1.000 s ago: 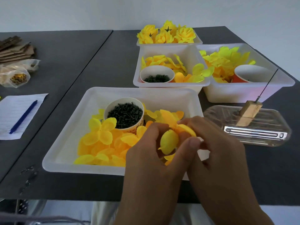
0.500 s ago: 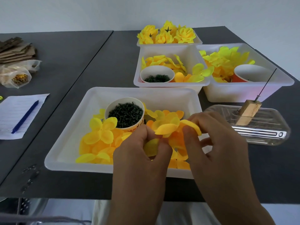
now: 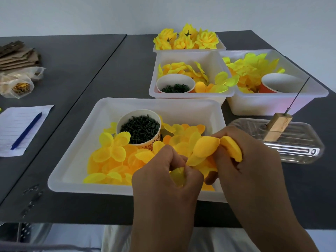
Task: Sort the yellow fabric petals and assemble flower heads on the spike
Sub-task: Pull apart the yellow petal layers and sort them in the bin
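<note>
Yellow fabric petals (image 3: 205, 149) are pinched between both hands over the near white tray (image 3: 76, 160): left hand (image 3: 167, 180) grasping one end, right hand (image 3: 249, 160) the other. The spike (image 3: 298, 95) stands right, apart.

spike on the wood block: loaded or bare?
Bare. The spike rises thin and dark from the wood block, nothing threaded on it. Both hands hold petals over the near tray.
</note>
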The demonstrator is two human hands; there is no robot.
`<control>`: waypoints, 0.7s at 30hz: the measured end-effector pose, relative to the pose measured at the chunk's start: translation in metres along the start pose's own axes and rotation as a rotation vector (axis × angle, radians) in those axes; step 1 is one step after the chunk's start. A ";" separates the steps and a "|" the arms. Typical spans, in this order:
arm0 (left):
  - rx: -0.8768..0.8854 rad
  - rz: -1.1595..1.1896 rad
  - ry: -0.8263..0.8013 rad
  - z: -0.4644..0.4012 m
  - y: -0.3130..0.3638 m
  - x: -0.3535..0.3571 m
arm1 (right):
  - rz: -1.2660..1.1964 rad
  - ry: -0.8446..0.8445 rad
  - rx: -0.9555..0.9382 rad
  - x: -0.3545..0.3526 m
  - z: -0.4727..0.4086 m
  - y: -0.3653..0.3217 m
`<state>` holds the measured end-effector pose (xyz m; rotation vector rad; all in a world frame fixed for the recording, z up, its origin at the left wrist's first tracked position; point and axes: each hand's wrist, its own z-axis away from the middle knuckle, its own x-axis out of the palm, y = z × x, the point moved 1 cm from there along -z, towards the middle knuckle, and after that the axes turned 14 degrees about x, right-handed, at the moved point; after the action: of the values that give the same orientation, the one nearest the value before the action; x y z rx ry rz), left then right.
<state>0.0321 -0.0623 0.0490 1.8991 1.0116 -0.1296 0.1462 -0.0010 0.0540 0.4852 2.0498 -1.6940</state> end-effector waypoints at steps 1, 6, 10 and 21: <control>-0.001 0.000 -0.007 0.000 0.000 0.000 | -0.023 0.007 0.016 -0.002 -0.001 0.001; -0.014 0.009 -0.029 0.000 -0.001 -0.003 | -0.002 0.053 0.001 -0.006 -0.004 0.002; -0.015 0.006 -0.097 0.000 -0.002 -0.006 | 0.044 0.035 -0.005 -0.008 -0.007 -0.003; -0.008 -0.085 -0.176 -0.007 -0.004 -0.006 | 0.136 -0.047 -0.033 0.003 0.000 -0.002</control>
<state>0.0236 -0.0597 0.0527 1.8037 0.9710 -0.3354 0.1422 -0.0017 0.0541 0.5557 1.9620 -1.5756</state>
